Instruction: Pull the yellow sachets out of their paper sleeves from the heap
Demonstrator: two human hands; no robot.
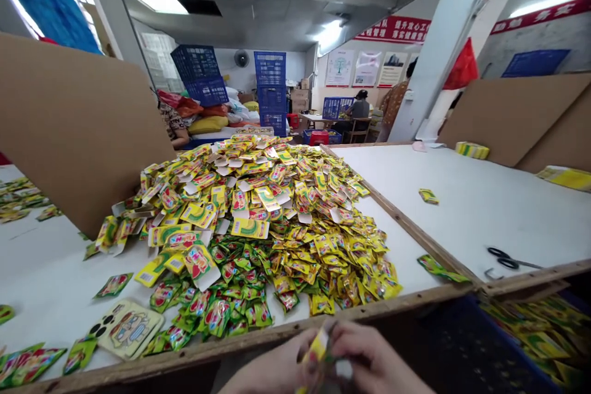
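Note:
My left hand [277,364] is wrapped round a small yellow carton [317,348], held upright and tilted just below the table's front edge. At the carton's upper end are the closed fingers of my right hand [364,354]; motion blur hides what they pinch. On the table in front lies a big heap of flattened and open yellow cartons [252,228]. Nearer to me are green candy packets [217,315] on the left and yellow candy packets [341,258] on the right.
A phone in a cartoon case [127,327] lies at the front left. Scissors [508,258] and a single packet [428,196] are on the right-hand table. A wooden strip [397,215] divides the tables. Below right stands a blue crate [489,345] with filled cartons. Cardboard panels [78,117] rise at left; people sit behind.

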